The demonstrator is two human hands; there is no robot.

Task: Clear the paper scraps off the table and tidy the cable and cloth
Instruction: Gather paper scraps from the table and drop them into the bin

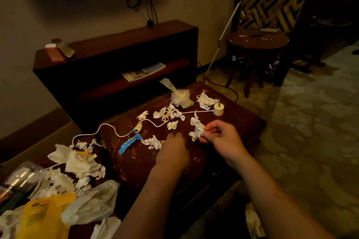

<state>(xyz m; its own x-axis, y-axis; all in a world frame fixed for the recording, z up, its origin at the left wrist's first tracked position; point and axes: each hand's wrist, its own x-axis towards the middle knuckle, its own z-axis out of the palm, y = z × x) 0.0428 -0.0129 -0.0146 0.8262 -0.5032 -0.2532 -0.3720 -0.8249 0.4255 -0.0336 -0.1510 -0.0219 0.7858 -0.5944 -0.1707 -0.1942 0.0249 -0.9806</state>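
Most of the clearing lies ahead: crumpled white paper scraps point(172, 124) are scattered across the dark brown wooden table point(242, 122), and a larger heap of crumpled white paper point(77, 163) sits at the near left, next to a yellow plastic bag point(44, 213). The right hand point(221, 137) pinches one long crumpled white scrap point(198, 129) between thumb and curled fingers, over the middle of the table. The left hand point(172, 149) reaches down just beside another small white paper wad point(153, 142); the back of the hand hides its fingertips, so I cannot tell whether it has hold of anything. A thin white cable point(202, 111) snakes uncoiled from the left heap to its short white cylindrical plug point(218, 109) at the far right, with scraps lying along it, so it looks untidied. A blue foil wrapper point(130, 142) lies near the cable, and a knotted clear plastic bag point(181, 97) stands at the far edge. Which pale item is the cloth cannot be told.
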